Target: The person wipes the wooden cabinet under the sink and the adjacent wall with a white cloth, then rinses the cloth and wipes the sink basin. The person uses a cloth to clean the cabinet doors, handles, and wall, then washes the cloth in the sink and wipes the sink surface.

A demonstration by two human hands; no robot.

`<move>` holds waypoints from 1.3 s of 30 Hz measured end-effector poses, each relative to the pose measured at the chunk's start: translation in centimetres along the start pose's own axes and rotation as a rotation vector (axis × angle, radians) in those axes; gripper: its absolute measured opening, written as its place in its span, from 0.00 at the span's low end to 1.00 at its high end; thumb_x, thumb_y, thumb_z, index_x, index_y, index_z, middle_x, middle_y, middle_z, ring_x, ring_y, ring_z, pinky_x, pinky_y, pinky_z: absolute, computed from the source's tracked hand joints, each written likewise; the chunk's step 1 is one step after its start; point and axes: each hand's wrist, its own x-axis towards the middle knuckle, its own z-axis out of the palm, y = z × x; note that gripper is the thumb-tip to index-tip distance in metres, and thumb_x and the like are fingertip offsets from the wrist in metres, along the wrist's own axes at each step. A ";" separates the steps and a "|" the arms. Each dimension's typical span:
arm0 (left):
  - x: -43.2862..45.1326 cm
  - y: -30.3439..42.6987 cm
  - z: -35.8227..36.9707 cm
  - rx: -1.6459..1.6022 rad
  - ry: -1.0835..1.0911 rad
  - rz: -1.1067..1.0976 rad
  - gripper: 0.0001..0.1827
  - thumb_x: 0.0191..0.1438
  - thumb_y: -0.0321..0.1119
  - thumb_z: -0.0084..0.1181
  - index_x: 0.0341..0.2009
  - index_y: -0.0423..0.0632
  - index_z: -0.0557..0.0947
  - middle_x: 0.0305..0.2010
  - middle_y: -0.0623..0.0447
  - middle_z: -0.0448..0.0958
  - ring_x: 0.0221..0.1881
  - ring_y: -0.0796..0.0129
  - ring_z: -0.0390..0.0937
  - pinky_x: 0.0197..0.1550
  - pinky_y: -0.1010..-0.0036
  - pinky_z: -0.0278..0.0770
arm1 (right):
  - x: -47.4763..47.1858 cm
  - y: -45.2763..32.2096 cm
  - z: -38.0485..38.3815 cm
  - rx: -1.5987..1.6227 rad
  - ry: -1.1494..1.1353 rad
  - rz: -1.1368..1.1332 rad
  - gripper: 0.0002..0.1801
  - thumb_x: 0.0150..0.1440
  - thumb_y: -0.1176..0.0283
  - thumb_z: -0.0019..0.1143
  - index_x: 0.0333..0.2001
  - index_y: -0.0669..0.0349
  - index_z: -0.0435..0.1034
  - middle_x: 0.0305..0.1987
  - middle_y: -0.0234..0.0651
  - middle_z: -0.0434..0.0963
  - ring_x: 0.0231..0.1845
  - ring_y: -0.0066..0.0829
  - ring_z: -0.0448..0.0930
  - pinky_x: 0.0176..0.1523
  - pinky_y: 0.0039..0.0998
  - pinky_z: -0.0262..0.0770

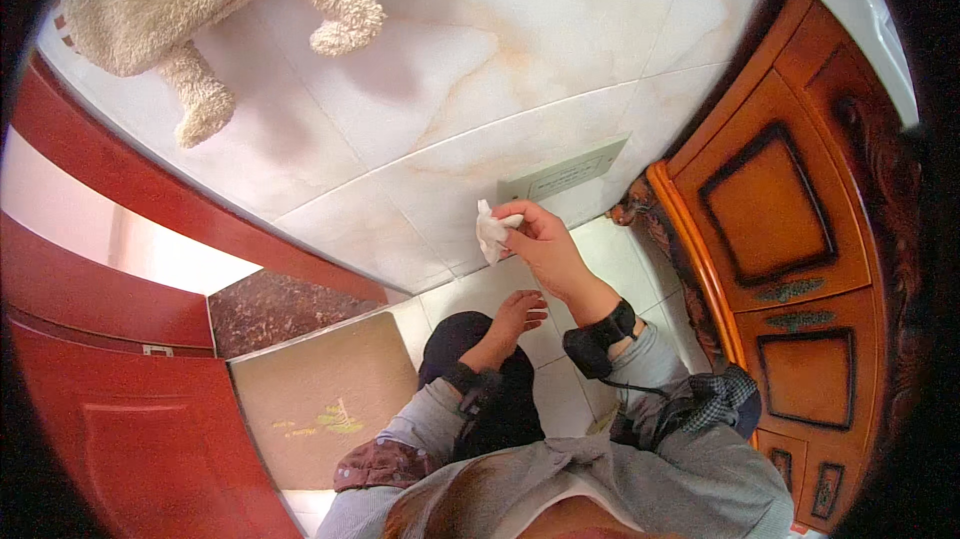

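Observation:
My right hand [541, 241] pinches a crumpled white tissue [491, 233] between thumb and fingers, in front of the marbled wall tiles [405, 201]. Just beyond the tissue, a pale green cover plate [566, 170] bearing writing is fixed low on the wall. My left hand [516, 320] hovers over my dark-clad knee, below and left of the right one. Its fingers are loosely bent and slightly apart, with nothing visible in them. Both wrists wear black bands.
A carved wooden cabinet [772, 209] with a white top [855, 13] stands at right. To the left are a red door [142, 419] and a brown doormat [330, 389] on pale floor tiles [562, 396]. A fluffy beige item with two leg-like parts [202, 6] hangs against the wall.

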 end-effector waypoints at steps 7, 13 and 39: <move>-0.7 1.0 0.6 -0.004 0.016 -0.027 0.20 0.62 0.44 0.50 0.53 0.45 0.71 0.46 0.49 0.77 0.43 0.64 0.77 0.46 0.71 0.75 | -2.3 -3.3 -0.2 0.798 -0.237 0.037 0.27 0.55 0.81 0.51 0.58 0.53 0.62 0.64 0.42 0.67 0.62 0.34 0.70 0.46 0.28 0.72; -0.5 0.8 0.6 0.003 -0.035 0.002 0.19 0.62 0.42 0.49 0.53 0.45 0.72 0.46 0.49 0.77 0.43 0.64 0.78 0.46 0.71 0.75 | -3.0 -3.6 -0.6 0.775 -0.156 0.059 0.28 0.54 0.79 0.53 0.59 0.54 0.60 0.63 0.42 0.68 0.60 0.34 0.71 0.49 0.30 0.73; -0.9 3.2 4.3 0.228 0.379 0.358 0.36 0.57 0.34 0.56 0.69 0.49 0.57 0.71 0.38 0.47 0.62 0.54 0.64 0.60 0.62 0.66 | -24.3 10.2 -20.2 -0.420 0.183 0.629 0.11 0.58 0.71 0.60 0.45 0.58 0.72 0.32 0.27 0.76 0.30 0.18 0.74 0.33 0.23 0.71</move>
